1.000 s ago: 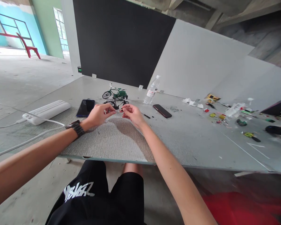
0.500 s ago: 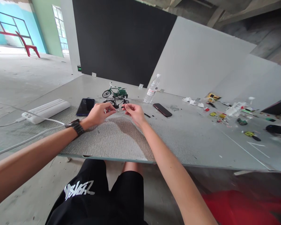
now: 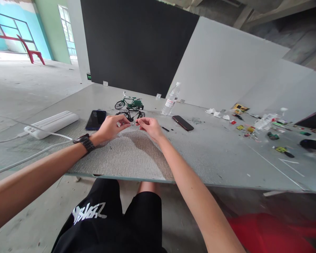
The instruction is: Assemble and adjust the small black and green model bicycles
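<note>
The left hand [image 3: 110,128] and right hand [image 3: 150,127] meet fingertip to fingertip, each pinching an end of a small silvery part [image 3: 133,123]. The part is held just in front of the black model bicycle [image 3: 131,115], above the table [image 3: 213,154]. It is tiny, but its long axis seems to run sideways from hand to hand. A green model bicycle [image 3: 129,104] stands behind the black one, with a dark phone [image 3: 96,120] to its left and a water bottle [image 3: 171,99] to its right.

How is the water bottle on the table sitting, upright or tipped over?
Upright. The water bottle stands on its base on the table, with its white cap on top.
</note>
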